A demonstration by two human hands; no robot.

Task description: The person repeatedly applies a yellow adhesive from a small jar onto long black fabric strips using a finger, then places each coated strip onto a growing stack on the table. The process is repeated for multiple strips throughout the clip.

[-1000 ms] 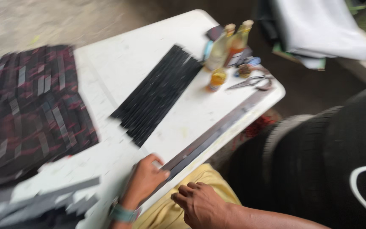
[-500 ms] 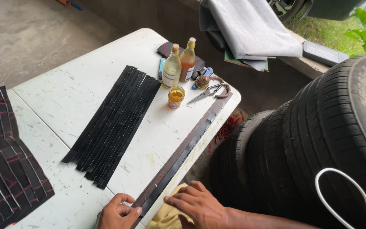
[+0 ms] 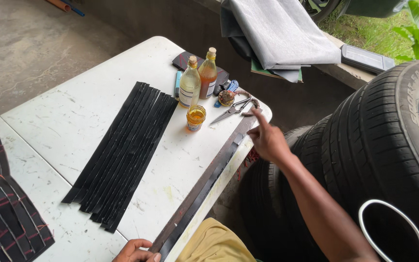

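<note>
My left hand (image 3: pixel 136 251) rests at the near end of a long dark strip under a metal ruler (image 3: pixel 204 182) that lies along the right edge of the white table (image 3: pixel 73 121). My right hand (image 3: pixel 266 138) is stretched out over the far end of that ruler, index finger pointing toward the scissors (image 3: pixel 229 112); it holds nothing. Several black strips (image 3: pixel 124 150) lie side by side in the middle of the table.
Two glass bottles (image 3: pixel 199 82), a small jar of amber liquid (image 3: pixel 195 118), a spool (image 3: pixel 226 97) and a dark pouch (image 3: pixel 185 60) stand at the far corner. Stacked tyres (image 3: pixel 379 155) are at right. Woven dark fabric (image 3: pixel 6 208) lies at left. Grey cloth (image 3: pixel 277 34) drapes a ledge behind.
My right hand left the near end of the ruler and reached forward toward the scissors. My left hand stayed at the near end. The camera view shifted left.
</note>
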